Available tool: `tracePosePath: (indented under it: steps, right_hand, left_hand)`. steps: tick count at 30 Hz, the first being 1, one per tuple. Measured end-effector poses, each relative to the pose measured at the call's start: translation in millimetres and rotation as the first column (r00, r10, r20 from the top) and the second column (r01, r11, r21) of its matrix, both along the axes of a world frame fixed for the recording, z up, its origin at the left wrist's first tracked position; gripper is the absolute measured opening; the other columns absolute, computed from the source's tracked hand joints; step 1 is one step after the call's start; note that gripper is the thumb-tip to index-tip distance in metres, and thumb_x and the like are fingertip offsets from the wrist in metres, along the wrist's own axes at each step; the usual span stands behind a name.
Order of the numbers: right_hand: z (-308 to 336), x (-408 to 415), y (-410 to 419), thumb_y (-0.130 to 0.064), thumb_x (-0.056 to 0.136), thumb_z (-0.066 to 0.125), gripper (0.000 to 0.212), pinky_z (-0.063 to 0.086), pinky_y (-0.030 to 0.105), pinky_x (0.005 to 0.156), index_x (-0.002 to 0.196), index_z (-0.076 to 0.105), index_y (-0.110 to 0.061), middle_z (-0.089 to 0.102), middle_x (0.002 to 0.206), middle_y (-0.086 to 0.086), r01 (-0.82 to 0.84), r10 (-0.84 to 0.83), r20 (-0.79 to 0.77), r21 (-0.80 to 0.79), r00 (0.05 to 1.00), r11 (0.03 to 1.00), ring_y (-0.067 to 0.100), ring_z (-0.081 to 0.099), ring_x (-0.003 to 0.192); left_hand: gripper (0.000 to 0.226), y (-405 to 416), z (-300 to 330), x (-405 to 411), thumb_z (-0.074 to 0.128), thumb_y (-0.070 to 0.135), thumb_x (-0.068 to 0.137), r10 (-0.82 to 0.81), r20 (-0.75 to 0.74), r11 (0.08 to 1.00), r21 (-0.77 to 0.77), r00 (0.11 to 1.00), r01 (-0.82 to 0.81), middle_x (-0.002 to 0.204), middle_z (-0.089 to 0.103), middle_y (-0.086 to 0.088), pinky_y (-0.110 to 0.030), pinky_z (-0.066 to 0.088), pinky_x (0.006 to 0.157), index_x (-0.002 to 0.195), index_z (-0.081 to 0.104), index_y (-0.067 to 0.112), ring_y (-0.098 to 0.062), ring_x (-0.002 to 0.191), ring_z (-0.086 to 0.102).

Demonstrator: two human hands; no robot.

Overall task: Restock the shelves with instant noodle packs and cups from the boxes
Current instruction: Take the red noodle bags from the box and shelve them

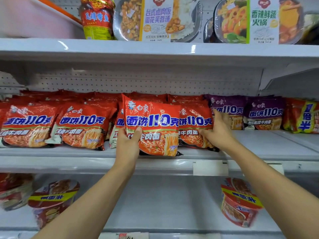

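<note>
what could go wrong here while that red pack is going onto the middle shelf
1. The left hand pinches the red noodle pack by its lower left corner only; the glossy wrapper might slip out.
2. The pack sits at the middle shelf's front edge, so left there it may tip off toward the noodle cups below.
3. The right hand presses the neighbouring red pack beside the purple packs; pushing harder could crush noodles or jumble the rows.

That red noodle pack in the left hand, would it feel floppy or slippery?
The red noodle pack probably feels light; the left hand holds it by one edge. Its glossy, crinkled wrapper looks slippery. It keeps its shape, so likely fairly stiff.
</note>
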State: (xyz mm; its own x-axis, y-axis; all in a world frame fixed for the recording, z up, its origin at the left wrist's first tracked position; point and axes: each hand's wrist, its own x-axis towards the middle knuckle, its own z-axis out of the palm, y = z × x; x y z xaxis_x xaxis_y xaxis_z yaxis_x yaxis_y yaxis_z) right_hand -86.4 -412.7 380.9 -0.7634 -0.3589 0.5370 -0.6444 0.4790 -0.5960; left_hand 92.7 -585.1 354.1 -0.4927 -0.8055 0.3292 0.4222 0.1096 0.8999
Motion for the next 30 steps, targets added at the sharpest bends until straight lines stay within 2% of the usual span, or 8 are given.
tracePosePath:
  steps: [5,8,11,19,23,26,30]
  right_hand:
    - [3,19,-6,-0.027,0.085,0.07,0.086,0.015,0.041,0.115,0.15,0.015,-0.016,0.016,0.152,0.009,-0.008,0.011,-0.035,0.073,0.999,0.997,0.025,0.009,0.143]
    - [5,30,-15,-0.029,0.085,0.069,0.086,0.015,0.04,0.116,0.151,0.015,-0.015,0.013,0.153,0.009,-0.026,0.031,-0.051,0.104,0.998,0.994,0.025,0.007,0.143]
    - [6,38,-25,-0.029,0.085,0.07,0.085,0.016,0.041,0.115,0.15,0.017,-0.015,0.016,0.152,0.01,-0.025,0.031,-0.052,0.111,0.998,0.993,0.027,0.01,0.142]
    - [3,49,-36,-0.031,0.084,0.07,0.082,0.02,0.043,0.114,0.148,0.021,-0.019,0.02,0.15,0.008,0.003,0.001,-0.048,0.091,0.999,0.996,0.027,0.014,0.14]
    - [0,50,-35,-0.029,0.082,0.071,0.082,0.02,0.043,0.114,0.148,0.023,-0.021,0.022,0.149,0.008,0.005,-0.002,-0.036,0.083,0.999,0.997,0.027,0.016,0.139]
    - [-3,51,-34,-0.029,0.083,0.071,0.08,0.02,0.041,0.114,0.147,0.024,-0.02,0.022,0.148,0.008,0.002,0.0,-0.035,0.067,0.999,0.998,0.025,0.016,0.139]
    - [-3,54,-34,-0.028,0.084,0.07,0.078,0.021,0.04,0.114,0.147,0.025,-0.019,0.023,0.148,0.008,0.008,-0.006,-0.025,0.054,1.0,0.998,0.025,0.017,0.139]
  left_hand:
    - [0.023,-8,-2,5,0.057,0.022,0.095,0.009,0.015,1.0,0.005,1.0,-0.01,0.105,0.066,0.004,-0.026,0.051,0.071,0.116,0.049,0.022,-0.013,0.093,0.065]
    - [0.023,-13,-1,11,0.057,0.022,0.095,0.027,0.03,1.0,-0.012,0.999,-0.026,0.108,0.066,0.001,-0.03,0.052,0.077,0.116,0.05,0.019,-0.016,0.096,0.065]
    - [0.02,-21,1,16,0.056,0.022,0.095,0.024,0.036,1.0,-0.001,0.999,-0.024,0.102,0.065,0.003,-0.024,0.05,0.069,0.113,0.048,0.018,-0.011,0.089,0.065]
    - [0.024,-51,9,15,0.055,0.026,0.096,0.043,0.083,0.997,-0.072,0.996,-0.037,0.101,0.062,0.005,-0.021,0.046,0.066,0.117,0.046,0.018,-0.008,0.088,0.063]
    - [0.03,-61,8,14,0.054,0.025,0.096,0.077,0.124,0.988,-0.142,0.989,-0.059,0.101,0.06,0.004,-0.021,0.043,0.067,0.122,0.044,0.014,-0.005,0.081,0.058]
    - [0.031,-65,4,13,0.053,0.028,0.097,0.135,0.195,0.967,-0.242,0.972,-0.086,0.108,0.058,0.001,-0.025,0.042,0.073,0.122,0.043,0.012,-0.01,0.086,0.056]
    - [0.038,-68,-2,10,0.054,0.03,0.096,0.239,0.271,0.911,-0.394,0.933,-0.118,0.106,0.055,0.001,-0.028,0.041,0.078,0.121,0.042,0.006,-0.014,0.092,0.053]
